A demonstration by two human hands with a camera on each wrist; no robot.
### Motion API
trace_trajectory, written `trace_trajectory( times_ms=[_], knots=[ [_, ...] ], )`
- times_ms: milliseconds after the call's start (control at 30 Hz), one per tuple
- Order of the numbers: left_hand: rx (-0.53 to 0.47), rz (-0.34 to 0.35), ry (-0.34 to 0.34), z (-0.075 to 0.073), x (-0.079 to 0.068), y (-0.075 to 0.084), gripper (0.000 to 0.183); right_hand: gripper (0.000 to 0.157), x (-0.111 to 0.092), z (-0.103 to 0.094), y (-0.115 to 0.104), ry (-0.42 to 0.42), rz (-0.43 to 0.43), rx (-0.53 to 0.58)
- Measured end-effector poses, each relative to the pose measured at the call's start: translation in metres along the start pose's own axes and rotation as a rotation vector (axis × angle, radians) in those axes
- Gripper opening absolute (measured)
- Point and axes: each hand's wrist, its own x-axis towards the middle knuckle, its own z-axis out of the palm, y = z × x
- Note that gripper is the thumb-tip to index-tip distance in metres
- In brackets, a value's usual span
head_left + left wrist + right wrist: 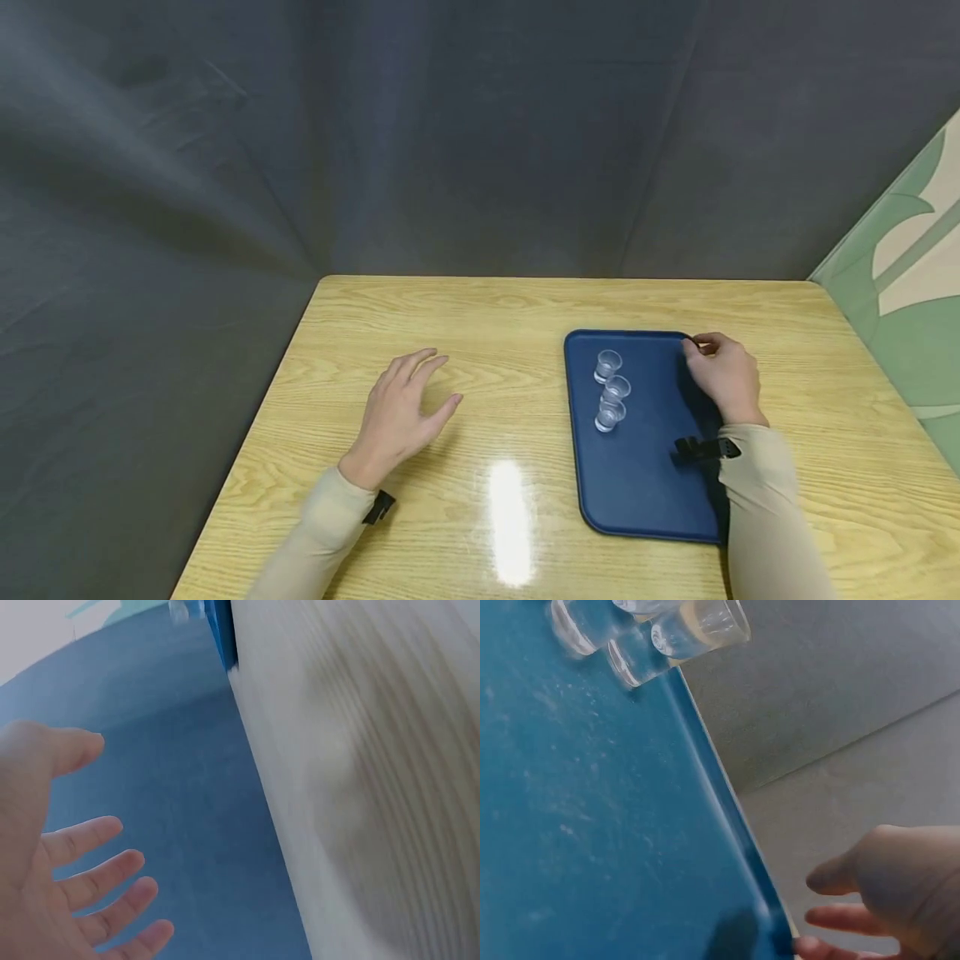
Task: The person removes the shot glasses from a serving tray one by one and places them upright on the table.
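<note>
A blue tray [652,492] lies on the wooden table, right of its middle. Three small clear shot glasses stand in a line near the tray's left side: a far glass [607,364], a middle glass [617,387] and a near glass [609,415]. My right hand [723,375] is at the tray's far right corner. In the right wrist view its thumb [832,876] and fingers are apart, with the lower fingers beside the tray's rim [727,795]; whether they touch it I cannot tell. Left of the tray, my left hand [401,412] hovers over the table, fingers spread and holding nothing.
The light wooden table [495,308] reaches back to a dark grey cloth [480,142], which also hangs along the left side. A green and cream patterned panel [907,275] borders the right. Each wrist wears a dark strap, such as the right strap [708,450].
</note>
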Motion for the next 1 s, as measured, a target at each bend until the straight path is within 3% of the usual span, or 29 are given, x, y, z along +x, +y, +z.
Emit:
trace_trajectory(
  times_ms=[400,667,1000],
  knots=[
    [-0.095,0.085,-0.137,0.038,0.020,0.046,0.049,0.037,0.007,0.014,0.016,0.056,0.055,-0.001],
    [-0.126,0.126,-0.224,0.066,0.033,0.083,0.046,0.037,0.010,0.017,0.021,0.041,0.062,-0.012],
    [-0.143,0.143,-0.264,0.095,0.040,0.109,0.045,0.039,0.011,0.018,0.025,0.037,0.061,-0.024]
  ],
)
